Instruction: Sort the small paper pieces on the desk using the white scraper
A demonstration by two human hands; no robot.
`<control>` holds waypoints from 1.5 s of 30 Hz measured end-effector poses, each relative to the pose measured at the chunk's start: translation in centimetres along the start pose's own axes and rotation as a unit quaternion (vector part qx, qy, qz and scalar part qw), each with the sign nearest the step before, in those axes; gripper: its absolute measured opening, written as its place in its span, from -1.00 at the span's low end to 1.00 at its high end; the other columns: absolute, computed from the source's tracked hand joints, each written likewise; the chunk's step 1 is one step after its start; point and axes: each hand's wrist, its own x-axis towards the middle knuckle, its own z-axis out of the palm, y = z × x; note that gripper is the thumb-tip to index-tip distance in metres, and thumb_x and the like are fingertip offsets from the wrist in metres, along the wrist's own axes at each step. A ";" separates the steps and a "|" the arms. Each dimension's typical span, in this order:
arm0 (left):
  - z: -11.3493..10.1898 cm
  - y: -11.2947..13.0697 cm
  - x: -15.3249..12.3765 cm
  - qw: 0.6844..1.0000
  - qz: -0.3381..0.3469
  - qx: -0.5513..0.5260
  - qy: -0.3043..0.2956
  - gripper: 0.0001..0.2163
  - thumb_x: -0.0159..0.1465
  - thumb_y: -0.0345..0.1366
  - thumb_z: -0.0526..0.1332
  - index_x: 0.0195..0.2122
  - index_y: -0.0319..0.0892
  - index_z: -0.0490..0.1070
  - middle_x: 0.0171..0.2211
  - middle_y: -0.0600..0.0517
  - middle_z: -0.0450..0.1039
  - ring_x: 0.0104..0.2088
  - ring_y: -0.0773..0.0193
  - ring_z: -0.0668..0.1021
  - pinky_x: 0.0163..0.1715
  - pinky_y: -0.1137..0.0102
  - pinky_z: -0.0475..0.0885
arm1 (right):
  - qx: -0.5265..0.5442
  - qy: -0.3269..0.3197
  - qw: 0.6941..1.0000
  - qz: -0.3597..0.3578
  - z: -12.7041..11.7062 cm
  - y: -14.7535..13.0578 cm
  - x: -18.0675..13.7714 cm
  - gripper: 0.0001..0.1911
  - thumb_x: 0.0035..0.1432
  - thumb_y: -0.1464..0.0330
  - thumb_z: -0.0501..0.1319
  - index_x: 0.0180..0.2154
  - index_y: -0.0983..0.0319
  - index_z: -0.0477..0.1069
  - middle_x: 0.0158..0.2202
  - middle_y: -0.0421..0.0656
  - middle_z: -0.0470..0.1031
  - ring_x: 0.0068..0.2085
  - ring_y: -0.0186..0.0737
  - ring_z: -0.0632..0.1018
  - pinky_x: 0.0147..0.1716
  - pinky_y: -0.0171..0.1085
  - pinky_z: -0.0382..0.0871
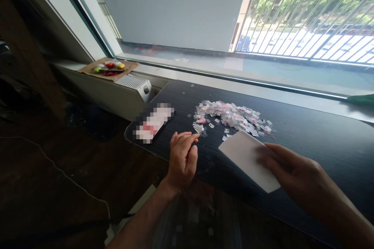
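My right hand [289,165] grips a blank white card [248,159] by its right side, thumb on top. The card is tilted over the dark table [315,136], and its far corner reaches the near edge of a pile of small cut paper scraps [230,114]. Those scraps are white with some pink and lie loosely spread. My left hand [184,157] hovers or rests at the near table edge, fingers loosely bent and thumb apart, with nothing visible in it. Its fingertips are close to the left end of the pile; whether they touch a scrap I cannot tell.
On the table's left end lies a pixelated, phone-like rectangular thing [153,122]. Left of the table, a radiator [137,83] stands below the window, with cardboard [87,69] bearing several colourful small items. A white cable [58,169] runs across the floor. Green cloth-like material [360,100] lies on the sill.
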 end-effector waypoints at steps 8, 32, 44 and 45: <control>0.0 -0.2 0.1 1.000 -0.012 -0.020 0.020 -0.70 0.35 -0.39 -0.02 0.00 -0.15 0.42 -0.20 -0.01 0.54 0.02 0.18 0.49 0.23 0.14 0.15 | 0.046 -0.112 0.993 -0.019 0.3 -0.5 2.0 -0.56 0.12 0.09 0.07 -0.15 0.20 0.53 -0.43 -0.15 0.59 -0.50 -0.19 0.53 -0.56 -0.28 0.35; 0.0 -0.2 0.0 1.000 -0.005 -0.009 0.009 -0.70 0.35 -0.38 -0.02 0.01 -0.14 0.40 -0.21 -0.01 0.53 0.04 0.18 0.48 0.24 0.12 0.15 | 0.131 -0.260 0.957 0.022 -0.1 0.5 2.3 -0.50 0.08 0.06 0.16 -0.11 0.27 0.55 -0.32 -0.10 0.62 -0.33 -0.08 0.58 -0.42 -0.24 0.41; -0.1 -0.1 0.1 1.000 -0.009 -0.014 0.012 -0.70 0.34 -0.37 -0.02 0.01 -0.15 0.40 -0.22 -0.02 0.53 0.02 0.17 0.49 0.23 0.11 0.16 | 0.135 -0.253 0.958 0.008 1.0 -0.6 3.4 -0.56 0.08 0.12 0.17 -0.13 0.27 0.56 -0.34 -0.12 0.61 -0.35 -0.12 0.55 -0.43 -0.25 0.37; -0.1 -0.1 0.1 1.000 -0.011 -0.014 0.011 -0.70 0.34 -0.37 -0.03 0.01 -0.15 0.40 -0.22 -0.02 0.53 0.02 0.16 0.48 0.23 0.10 0.16 | 0.135 -0.264 0.955 0.006 0.9 -0.6 3.3 -0.55 0.09 0.12 0.17 -0.13 0.27 0.56 -0.34 -0.12 0.61 -0.35 -0.12 0.55 -0.43 -0.26 0.37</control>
